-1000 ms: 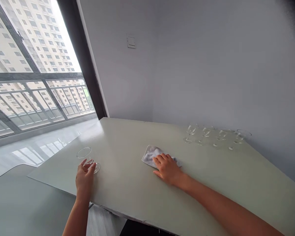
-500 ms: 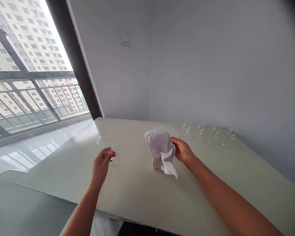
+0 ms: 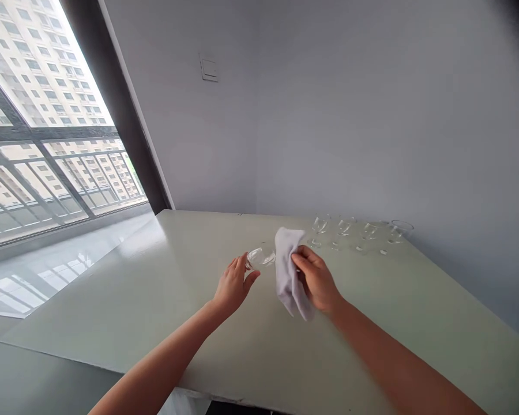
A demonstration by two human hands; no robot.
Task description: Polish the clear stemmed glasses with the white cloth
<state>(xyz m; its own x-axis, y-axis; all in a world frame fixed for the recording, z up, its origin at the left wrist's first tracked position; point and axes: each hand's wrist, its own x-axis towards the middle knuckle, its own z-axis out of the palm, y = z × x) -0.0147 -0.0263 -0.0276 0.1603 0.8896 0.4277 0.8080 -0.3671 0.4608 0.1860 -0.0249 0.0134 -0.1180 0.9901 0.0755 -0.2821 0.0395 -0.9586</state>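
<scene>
My left hand [image 3: 236,283] grips a clear stemmed glass [image 3: 260,256], tipped on its side with the bowl pointing right. Its stem and foot are mostly hidden by my fingers. In my right hand [image 3: 315,276] is a white cloth [image 3: 288,271], pinched near its upper right side and hanging down. The glass's rim is right beside the cloth's left edge; whether they touch I cannot tell. Both hands are above the middle of the table.
Several clear stemmed glasses, among them a near one [image 3: 320,226] and an end one [image 3: 398,231], stand in a row on the pale table [image 3: 155,311] by the back wall. A window [image 3: 47,127] is at the left. A light switch [image 3: 209,69] is on the wall.
My left hand has brought the glass from the left to the middle and tipped it from upright to sideways. The cloth now hangs narrower, close to the glass's rim.
</scene>
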